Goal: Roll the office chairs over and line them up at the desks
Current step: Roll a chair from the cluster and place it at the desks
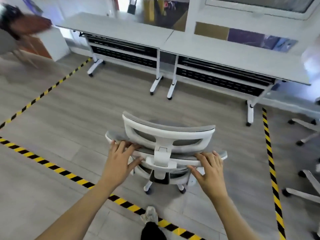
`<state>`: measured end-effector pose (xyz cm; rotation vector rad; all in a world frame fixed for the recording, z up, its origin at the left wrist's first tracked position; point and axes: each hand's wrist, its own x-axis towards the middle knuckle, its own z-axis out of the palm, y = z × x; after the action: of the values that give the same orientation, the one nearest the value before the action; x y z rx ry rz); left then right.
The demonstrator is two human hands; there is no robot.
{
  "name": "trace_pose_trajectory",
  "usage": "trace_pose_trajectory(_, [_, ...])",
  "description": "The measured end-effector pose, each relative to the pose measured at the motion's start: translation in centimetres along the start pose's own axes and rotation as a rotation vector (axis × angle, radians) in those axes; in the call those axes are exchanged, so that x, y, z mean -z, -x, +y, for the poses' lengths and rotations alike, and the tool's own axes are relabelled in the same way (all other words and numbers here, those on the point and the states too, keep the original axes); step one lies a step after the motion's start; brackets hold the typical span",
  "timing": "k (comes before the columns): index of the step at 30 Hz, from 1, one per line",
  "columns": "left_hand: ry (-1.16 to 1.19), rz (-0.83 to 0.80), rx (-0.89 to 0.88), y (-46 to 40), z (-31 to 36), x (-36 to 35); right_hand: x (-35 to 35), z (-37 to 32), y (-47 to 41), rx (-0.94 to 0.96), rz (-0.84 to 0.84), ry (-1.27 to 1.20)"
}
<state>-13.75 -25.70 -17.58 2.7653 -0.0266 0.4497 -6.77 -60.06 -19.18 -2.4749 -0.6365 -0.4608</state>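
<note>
Left hand (121,157): fingers laid over the top edge of the chair back, thumb below it, gripping the left end. Right hand (208,168): same hold on the right end, fingers over the edge and thumb spread beneath. Office chair (166,141): white frame, grey mesh, headrest on top; stands on the floor in the middle of the scene, seen from behind, facing the desks and well apart from them. Risk: the hold sits high on the back, so an uneven push would likely swing the chair off line on its casters, and a hard shove could tip it forward or run it into a desk leg. Desks (216,54): two grey surfaces set end to end along the far wall, on white wheeled legs; the paired middle legs (164,84) lie almost straight ahead and would block a centred approach. Hazard tape (57,168): yellow-and-black strips on the floor, near, left and right. Other chair bases (304,129): at the right edge, near the right desk's end. A shoe (150,215) shows just behind the chair.
</note>
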Motion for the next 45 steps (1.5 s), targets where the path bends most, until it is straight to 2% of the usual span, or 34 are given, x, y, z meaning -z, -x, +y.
trace_pose_trajectory(8, [-0.054, -0.017, 0.360, -7.9, -15.2, 4.2, -14.0, -6.8, -19.9, 0.169, -0.133, -0.110])
trace_pose_trajectory(12, [-0.255, -0.003, 0.433, -11.2, -22.5, 5.6, -20.3, -10.9, -28.8, 0.252, -0.211, -0.117])
trace_pose_trajectory(14, [-0.263, 0.012, 0.478, -13.0, -26.5, 6.1, -23.7, -12.8, -33.0, 0.281, -0.237, -0.120])
trace_pose_trajectory(19, [-0.259, 0.100, 0.507, -18.7, -38.0, 7.3, -32.4, -17.2, -44.1, 0.347, -0.240, -0.121])
trace_pose_trajectory(28, [-0.208, 0.063, 0.679, -32.0, -58.0, 10.7, -46.2, -27.3, -64.9, 0.366, -0.329, -0.089])
trace_pose_trajectory(38, [-0.177, 0.104, 0.716, -47.7, -78.4, 14.5, -63.4, -35.3, -86.7, 0.385, -0.392, -0.221])
trace_pose_trajectory(42, [-0.133, 0.037, 0.785, -54.5, -86.2, 16.2, -69.7, -38.2, -95.7, 0.390, -0.421, -0.252])
trace_pose_trajectory(45, [-0.133, 0.071, 0.786, -58.4, -91.3, 16.6, -73.8, -39.8, -101.7, 0.413, -0.444, -0.250])
